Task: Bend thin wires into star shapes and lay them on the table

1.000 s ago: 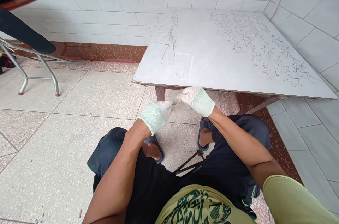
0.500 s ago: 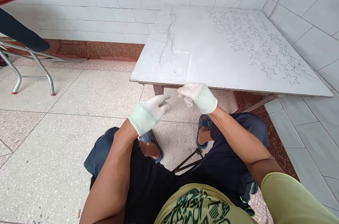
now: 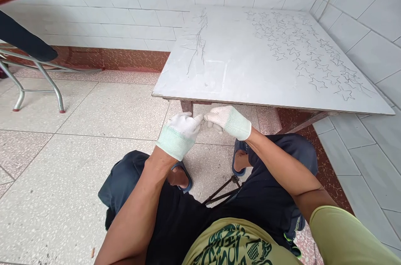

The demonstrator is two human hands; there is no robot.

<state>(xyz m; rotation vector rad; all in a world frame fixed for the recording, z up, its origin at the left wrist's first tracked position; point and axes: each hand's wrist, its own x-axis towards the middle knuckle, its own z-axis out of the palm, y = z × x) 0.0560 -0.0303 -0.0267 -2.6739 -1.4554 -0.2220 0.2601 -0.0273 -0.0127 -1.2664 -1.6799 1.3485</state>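
Both hands wear white knit gloves with pale green cuffs and meet in front of the table's near edge. My left hand (image 3: 184, 129) is closed, with thumb and forefinger pinched together. The pinched fingertips of my right hand (image 3: 223, 119) touch or nearly touch those of the left. Whatever lies between the fingers is too thin or too hidden to make out. Beyond them, the white tabletop (image 3: 247, 77) carries a loose bunch of thin dark wires (image 3: 199, 41) at its left. Several wire stars (image 3: 294, 51) are spread over its right side.
White tiled walls (image 3: 150, 2) border the table behind and at the right. A metal-legged stool (image 3: 39, 75) stands at the left, with another person's leg (image 3: 26, 37) above it. Dark folded tripod-like legs (image 3: 221, 192) lie between my feet on the speckled floor (image 3: 78, 181).
My left hand has moved right and its fingers have closed into a pinch. My right hand has shifted slightly left and down, so the fingertips now meet.
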